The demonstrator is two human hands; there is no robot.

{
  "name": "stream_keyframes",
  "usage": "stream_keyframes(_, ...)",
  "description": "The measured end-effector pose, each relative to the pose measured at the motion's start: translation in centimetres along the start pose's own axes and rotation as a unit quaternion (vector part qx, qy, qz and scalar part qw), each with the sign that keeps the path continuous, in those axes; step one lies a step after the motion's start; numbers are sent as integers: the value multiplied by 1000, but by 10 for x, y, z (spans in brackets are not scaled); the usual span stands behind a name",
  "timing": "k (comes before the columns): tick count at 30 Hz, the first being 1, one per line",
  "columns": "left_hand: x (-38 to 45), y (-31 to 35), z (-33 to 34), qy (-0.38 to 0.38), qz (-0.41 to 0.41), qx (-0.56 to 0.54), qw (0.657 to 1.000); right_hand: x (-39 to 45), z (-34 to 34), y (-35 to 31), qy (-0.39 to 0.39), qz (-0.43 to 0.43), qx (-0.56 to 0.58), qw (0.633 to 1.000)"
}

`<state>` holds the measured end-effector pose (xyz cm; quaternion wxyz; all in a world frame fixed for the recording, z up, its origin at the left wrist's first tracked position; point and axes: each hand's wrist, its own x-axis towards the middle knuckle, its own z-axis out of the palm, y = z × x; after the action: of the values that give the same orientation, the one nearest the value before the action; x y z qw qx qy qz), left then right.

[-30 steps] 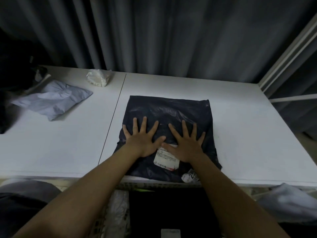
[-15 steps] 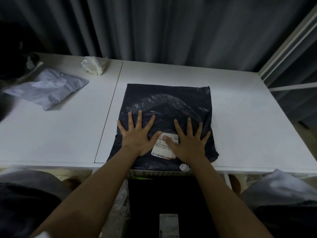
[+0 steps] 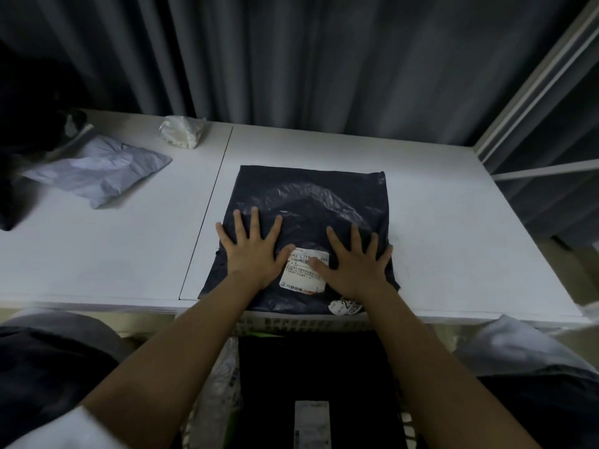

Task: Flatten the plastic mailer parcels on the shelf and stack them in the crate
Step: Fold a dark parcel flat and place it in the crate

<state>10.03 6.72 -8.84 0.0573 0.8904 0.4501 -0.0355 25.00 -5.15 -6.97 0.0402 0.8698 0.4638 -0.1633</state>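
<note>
A dark plastic mailer [image 3: 311,202] lies flat on the white shelf [image 3: 453,241], its near edge at the shelf's front. A white shipping label [image 3: 299,277] is stuck near its front. My left hand [image 3: 252,251] presses on the mailer's near left part with fingers spread and straight. My right hand [image 3: 353,260] presses on the near right part, fingers spread, thumb on the label. Below the shelf's front edge stands the crate [image 3: 308,325], holding a black mailer [image 3: 317,377] with a white label on top.
A crumpled pale grey mailer [image 3: 100,170] lies at the shelf's left. A small whitish parcel [image 3: 183,132] sits at the back by the grey curtain. Dark bags lie at the far left. A white frame [image 3: 531,92] rises at the right.
Both hands have slid apart across the dark mailer, the left toward its left edge and the right toward its right edge, uncovering more of the label.
</note>
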Motion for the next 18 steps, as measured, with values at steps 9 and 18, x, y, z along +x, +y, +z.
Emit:
stream_keyframes(9,-36,-5,17,-15,7,-41,999,-37,44,2,97,5,-2,995)
stream_keyframes(18,-41,-3,4,-61,9,-20,998,-40,36,4,71,-1,2,997)
